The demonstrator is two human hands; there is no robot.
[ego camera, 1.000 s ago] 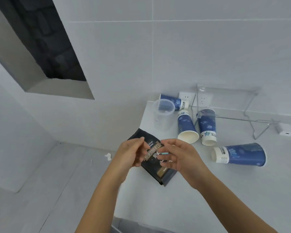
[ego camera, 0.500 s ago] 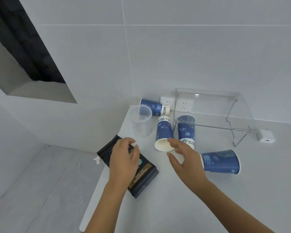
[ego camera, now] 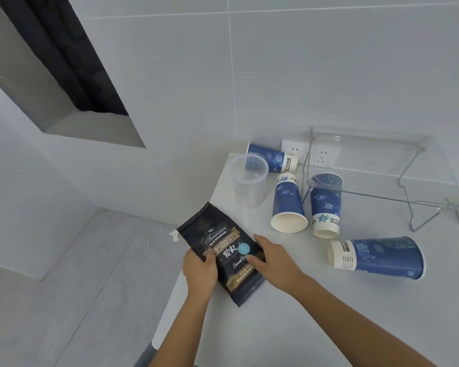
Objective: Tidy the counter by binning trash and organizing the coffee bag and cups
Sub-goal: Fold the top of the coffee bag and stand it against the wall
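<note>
Covering the coffee bag (ego camera: 224,250) edges: both hands (ego camera: 273,256).

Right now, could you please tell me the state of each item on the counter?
Coffee bag: flat on the counter edge, gripped by the left hand and right hand.
Four blue paper cups: all on their sides.
Clear plastic cup: upright, apparently empty.
Clear shelf rack: standing, top bare.

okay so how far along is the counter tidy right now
Done: nothing shows as finished. In hand: both the left hand and right hand grip the coffee bag at the counter edge. Left: four blue cups lie tipped over, and the clear cup stands loose. No bin is in view.
</note>
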